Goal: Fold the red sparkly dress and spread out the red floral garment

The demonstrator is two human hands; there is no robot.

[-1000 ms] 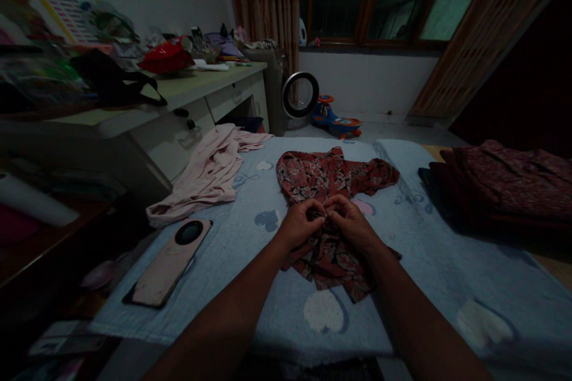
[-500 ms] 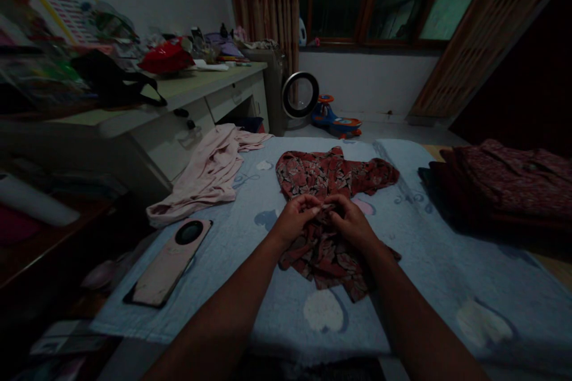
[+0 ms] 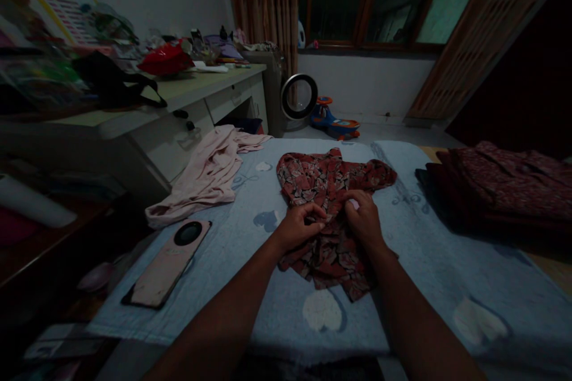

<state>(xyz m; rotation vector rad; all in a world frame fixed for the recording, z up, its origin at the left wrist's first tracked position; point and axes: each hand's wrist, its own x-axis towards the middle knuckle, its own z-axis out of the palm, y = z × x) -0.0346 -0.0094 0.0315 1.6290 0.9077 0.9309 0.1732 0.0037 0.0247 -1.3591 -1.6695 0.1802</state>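
A red floral shirt (image 3: 308, 172) with black and pale flowers lies crumpled on the blue bed cover (image 3: 250, 256), one sleeve stretching to the right. Over its middle, my left hand (image 3: 301, 227) is curled, thumb and forefinger closing on the front of the cloth. My right hand (image 3: 364, 217) is closed on the same shirt a little to the right, its fingertips pressed into the fabric. Both hands partly cover the cloth, so the exact pinch points are hard to make out.
To the left lie a pink garment (image 3: 210, 172) and a phone (image 3: 167, 265). A stack of folded dark red clothes (image 3: 513, 184) sits on the right. Beyond are a cluttered desk (image 3: 192, 92), a round bladeless fan (image 3: 283, 97) and a blue ride-on toy (image 3: 333, 122).
My hands were together at the shirt's middle and have moved apart. The right hand has shifted right and turned knuckles-up; the left stays nearly in place, slightly lower.
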